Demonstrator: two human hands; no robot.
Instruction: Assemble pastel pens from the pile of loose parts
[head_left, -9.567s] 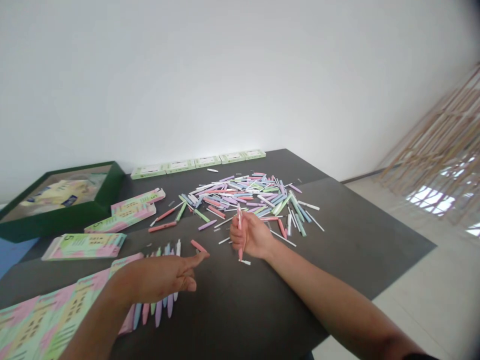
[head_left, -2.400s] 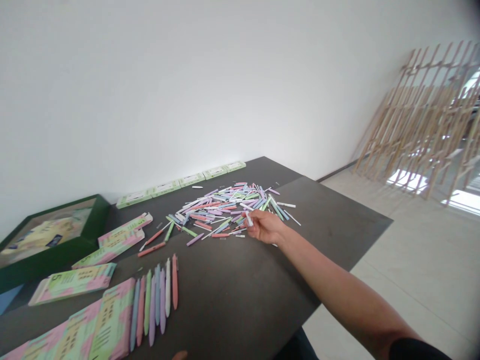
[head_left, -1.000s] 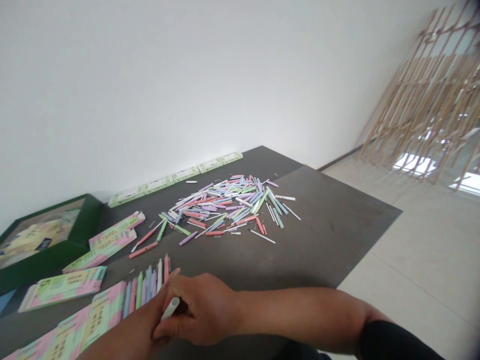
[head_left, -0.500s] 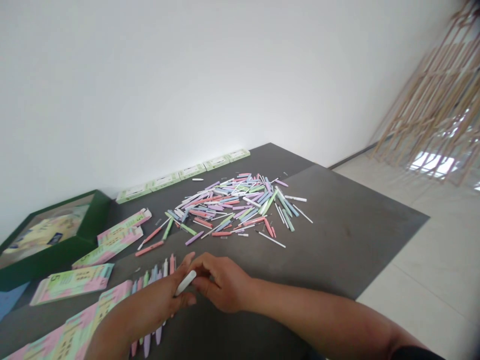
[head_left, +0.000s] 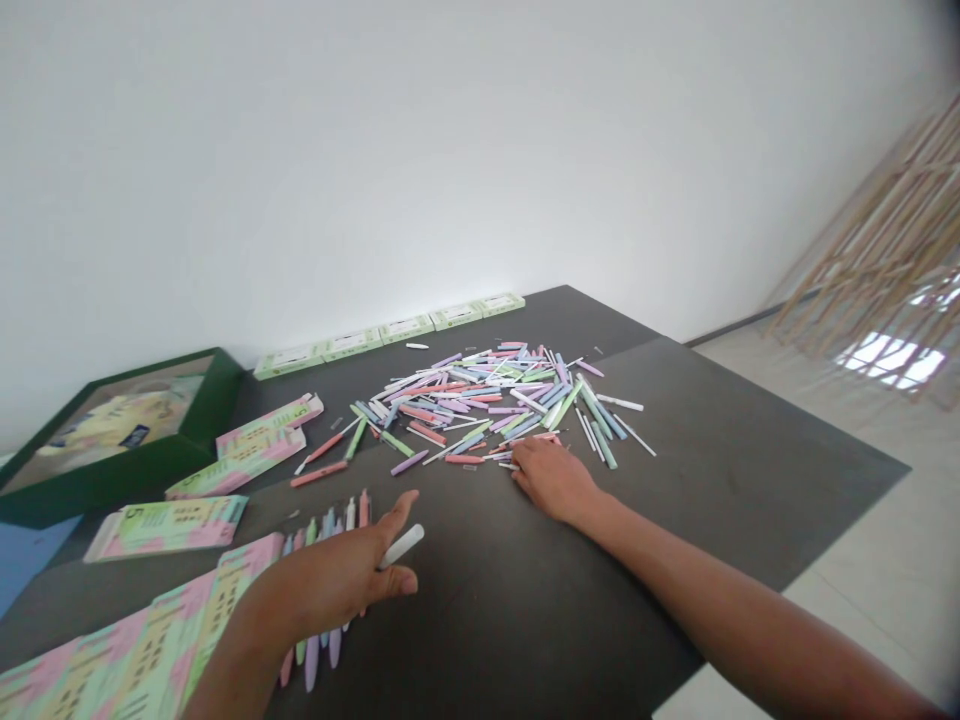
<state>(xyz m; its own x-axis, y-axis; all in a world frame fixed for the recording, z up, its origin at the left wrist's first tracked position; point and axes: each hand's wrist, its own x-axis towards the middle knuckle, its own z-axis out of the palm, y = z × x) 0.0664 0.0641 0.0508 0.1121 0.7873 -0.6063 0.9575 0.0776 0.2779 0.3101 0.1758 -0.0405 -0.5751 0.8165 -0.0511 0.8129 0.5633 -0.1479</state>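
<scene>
A white pen barrel (head_left: 403, 546) sticks out of my left hand (head_left: 352, 572), gripped near the thumb. That hand hovers over a row of assembled pens (head_left: 311, 655) in pastel colours, hiding their middle. My right hand (head_left: 551, 478) reaches to the front edge of a big pile of loose pen parts (head_left: 480, 392), in white, pink, green, blue and purple. Its fingertips are down among the parts, and whether they pinch one is hidden.
Pink-and-green packets (head_left: 172, 526) lie at the left. Behind them stands a green box (head_left: 187, 440) with plastic bags inside. Light green boxes (head_left: 352, 343) line the wall edge. Wooden racks (head_left: 885, 250) stand on the floor at the right.
My right hand has left my left hand and moved forward to the pile. My left hand still has the white barrel. The view has shifted slightly.
</scene>
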